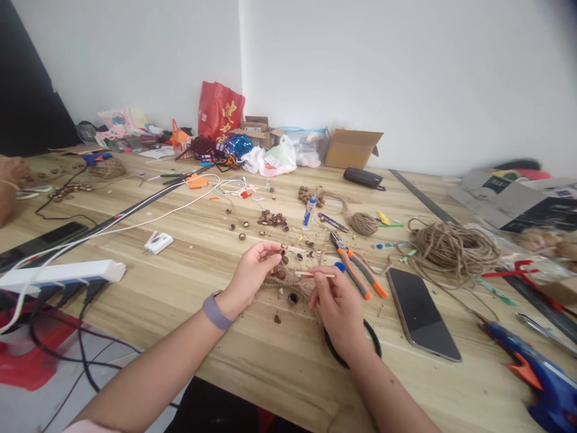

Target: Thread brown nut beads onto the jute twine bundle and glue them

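My left hand (251,273), with a purple band on its wrist, pinches a small brown nut shell (283,247) at its fingertips. In my right hand (336,304) is a thin pale wooden stick (311,274), gripped between thumb and fingers and pointing toward the left hand. Below and between the hands lie twine (293,282), a hollow nut shell (293,298) and small shell bits. Just beyond them is a pile of nut shells (271,220). A glue bottle (309,213) with a blue cap stands upright behind the right hand. Orange-handled pliers (358,267) lie beside that hand.
A phone (422,313), a coil of twine (454,243) and a blue glue gun (536,373) lie right. A power strip (63,275) with cables sits left. Another person's hand (12,174) is at the far left. Bags and a cardboard box (352,148) line the wall.
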